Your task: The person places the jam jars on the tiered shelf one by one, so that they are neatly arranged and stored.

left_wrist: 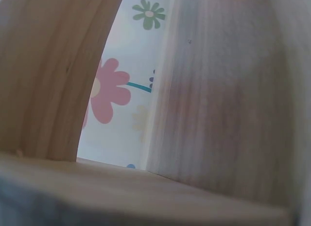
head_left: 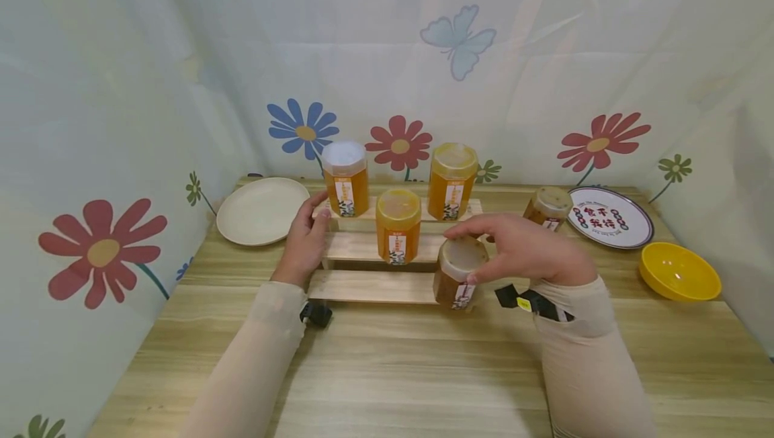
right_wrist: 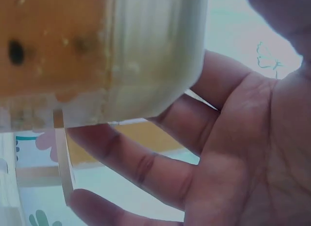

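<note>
Jar (head_left: 459,275): stands at the right end of the stepped wooden rack's (head_left: 369,286) lowest step.
Right hand (head_left: 525,250): fingers curled over the pale lid, gripping it from above.
Left hand (head_left: 305,240): fingers resting on the rack's left end, bracing it.
Advice: keep the jar upright, well apart from the middle jar (head_left: 398,226).

A pale wooden desk (head_left: 387,371) fills the foreground. Behind it and along both sides hangs a white curtain (head_left: 375,55) printed with red and blue flowers and one light-blue butterfly (head_left: 458,40), everything evenly and softly lit.
</note>
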Available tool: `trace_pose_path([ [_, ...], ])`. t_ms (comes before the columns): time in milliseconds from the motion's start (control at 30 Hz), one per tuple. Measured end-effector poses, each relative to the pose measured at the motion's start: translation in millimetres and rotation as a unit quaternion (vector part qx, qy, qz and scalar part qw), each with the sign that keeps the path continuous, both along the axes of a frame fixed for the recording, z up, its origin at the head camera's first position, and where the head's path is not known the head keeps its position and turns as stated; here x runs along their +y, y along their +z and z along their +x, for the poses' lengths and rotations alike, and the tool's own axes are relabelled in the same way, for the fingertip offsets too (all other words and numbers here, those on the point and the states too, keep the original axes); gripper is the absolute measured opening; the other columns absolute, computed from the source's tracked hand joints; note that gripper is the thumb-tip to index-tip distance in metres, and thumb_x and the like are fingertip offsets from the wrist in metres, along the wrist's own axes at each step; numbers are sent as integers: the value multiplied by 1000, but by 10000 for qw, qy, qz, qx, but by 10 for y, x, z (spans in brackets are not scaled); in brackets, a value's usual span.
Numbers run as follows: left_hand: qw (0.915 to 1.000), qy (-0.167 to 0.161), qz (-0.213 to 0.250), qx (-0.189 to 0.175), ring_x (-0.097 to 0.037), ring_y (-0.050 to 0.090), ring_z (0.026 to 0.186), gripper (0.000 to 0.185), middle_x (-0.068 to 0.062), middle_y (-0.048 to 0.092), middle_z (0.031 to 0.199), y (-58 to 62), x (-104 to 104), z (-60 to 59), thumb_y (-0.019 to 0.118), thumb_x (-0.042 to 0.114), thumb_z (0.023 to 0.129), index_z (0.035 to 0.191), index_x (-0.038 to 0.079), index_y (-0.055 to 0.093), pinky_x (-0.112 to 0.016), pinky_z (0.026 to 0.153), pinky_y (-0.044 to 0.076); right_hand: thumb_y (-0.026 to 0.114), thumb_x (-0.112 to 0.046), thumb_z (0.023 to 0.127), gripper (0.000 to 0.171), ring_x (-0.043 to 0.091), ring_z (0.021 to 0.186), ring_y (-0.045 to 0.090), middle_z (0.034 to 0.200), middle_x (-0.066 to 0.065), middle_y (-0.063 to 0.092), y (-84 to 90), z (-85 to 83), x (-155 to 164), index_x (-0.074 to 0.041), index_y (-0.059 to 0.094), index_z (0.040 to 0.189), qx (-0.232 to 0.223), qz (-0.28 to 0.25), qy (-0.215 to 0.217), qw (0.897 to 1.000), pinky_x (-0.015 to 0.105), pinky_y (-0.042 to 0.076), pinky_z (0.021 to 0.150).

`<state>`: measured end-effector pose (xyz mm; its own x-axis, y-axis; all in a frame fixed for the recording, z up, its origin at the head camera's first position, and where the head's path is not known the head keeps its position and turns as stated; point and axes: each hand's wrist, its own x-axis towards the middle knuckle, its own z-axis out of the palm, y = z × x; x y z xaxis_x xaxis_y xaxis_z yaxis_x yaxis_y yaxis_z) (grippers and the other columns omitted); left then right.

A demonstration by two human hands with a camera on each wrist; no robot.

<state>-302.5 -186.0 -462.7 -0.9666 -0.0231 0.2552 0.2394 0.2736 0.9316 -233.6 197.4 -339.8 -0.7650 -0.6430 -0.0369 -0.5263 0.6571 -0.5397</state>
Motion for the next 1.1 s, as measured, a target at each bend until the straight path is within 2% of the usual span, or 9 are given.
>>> trace_pose_path([
  [67,10000,-20,17,-64,-31,53,101,49,-20,53,139,31,3,13,42,27,115,162,16,40,-27,83,43,91,-34,84,68,26,134,57,150,2,61,-1,5,-33,-22,65,146,108,-1,-9,9999,53,48,108],
  [167,9999,-55,52,-148,-30,53,90,49,-27,56,122,98,15,50,42,21,115,163,11,39,-27,77,43,92,-33,83,69,24,128,60,147,2,63,4,13,-97,-17,66,144,212,-43,-14,9998,52,51,105],
  [267,9998,-48,27,-166,-23,50,80,48,-25,53,104,163,29,96,42,17,115,162,7,39,-26,72,43,93,-34,82,70,23,123,62,145,2,64,4,13,-147,-16,67,143,236,-69,-33,9997,49,53,101],
  [300,9999,-37,24,-160,-21,50,79,48,-21,53,104,164,31,98,42,17,115,161,7,39,-26,72,43,94,-35,81,70,23,122,62,145,2,64,5,13,-157,-16,67,143,229,-75,-33,9997,48,54,100],
  [467,9999,-42,72,-66,-15,48,79,48,-23,53,110,60,12,48,43,23,115,162,12,41,-26,73,42,94,-34,81,69,22,124,62,146,1,64,1,17,-130,-21,67,143,220,-113,-40,9997,50,53,101],
  [600,9999,-66,83,53,-18,50,84,48,-22,53,115,-28,-4,-4,44,29,115,161,17,42,-26,76,43,93,-30,82,62,24,125,62,143,1,66,0,25,-60,-23,70,139,234,-254,-7,9994,54,53,101],
  [767,9999,5,-47,91,-22,52,90,48,-18,55,118,-26,-11,-4,45,32,115,161,18,42,-30,81,44,90,-30,86,56,26,131,61,144,4,66,6,14,-59,-21,72,137,191,-314,184,9992,55,51,106],
  [967,9999,54,-98,37,-22,52,93,48,-14,55,120,-6,-7,2,44,31,115,161,18,42,-32,83,44,92,-25,84,55,27,134,60,143,4,66,-5,9,-82,-20,74,136,187,-355,217,9990,54,50,108],
  [1100,10000,47,-65,29,-21,51,89,47,-18,55,117,-11,-6,-5,44,30,115,160,18,43,-30,79,44,91,-27,85,57,27,135,59,144,3,66,-21,11,-94,-21,73,138,84,-475,222,9986,53,49,109],
])
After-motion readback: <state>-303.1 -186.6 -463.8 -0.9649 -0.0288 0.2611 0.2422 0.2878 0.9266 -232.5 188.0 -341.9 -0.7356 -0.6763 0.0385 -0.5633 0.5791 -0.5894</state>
